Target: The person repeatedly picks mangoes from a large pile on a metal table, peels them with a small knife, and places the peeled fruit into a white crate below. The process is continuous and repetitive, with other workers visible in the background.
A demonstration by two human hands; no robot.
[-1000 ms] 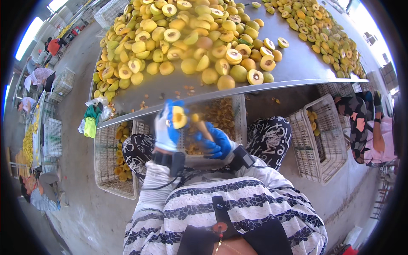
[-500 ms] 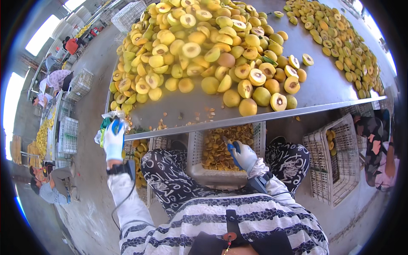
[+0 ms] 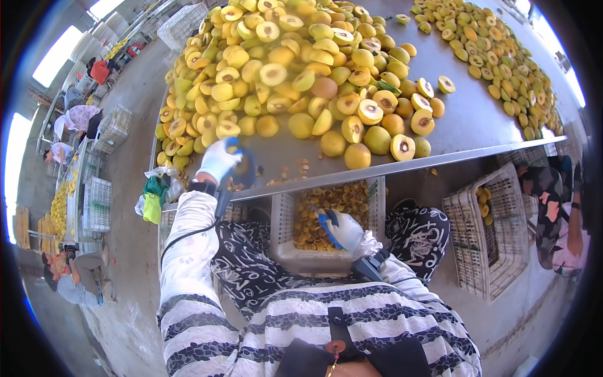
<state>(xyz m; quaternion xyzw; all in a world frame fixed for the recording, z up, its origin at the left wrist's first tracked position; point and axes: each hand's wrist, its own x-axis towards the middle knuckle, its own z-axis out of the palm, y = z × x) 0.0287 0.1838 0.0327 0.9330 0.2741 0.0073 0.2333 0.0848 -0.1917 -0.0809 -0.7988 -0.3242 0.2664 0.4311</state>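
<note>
My left hand [image 3: 220,160], in a white and blue glove, reaches over the metal table [image 3: 295,174] at the lower edge of a heap of halved yellow fruit [image 3: 251,75]; its fingers are smeared, so I cannot tell what they hold. My right hand [image 3: 342,229], gloved alike, is closed on a small tool [image 3: 320,212], largely hidden, over a pale plastic crate [image 3: 281,232] of thin fruit scraps [image 3: 314,195] between my knees. Green cloth and plastic bags [image 3: 152,196] hang at the table's left corner.
A second fruit heap [image 3: 483,63] lies at the table's right. A tilted crate [image 3: 480,251] with some fruit stands at my right, beside another person's leg [image 3: 549,207]. Several people [image 3: 75,119] work at tables along the left, with stacked crates [image 3: 97,201] near them.
The halved fruit my left hand held a second ago is out of it. That hand went to the left corner, then moved right and up toward the heap. My right hand lowered over the crate.
</note>
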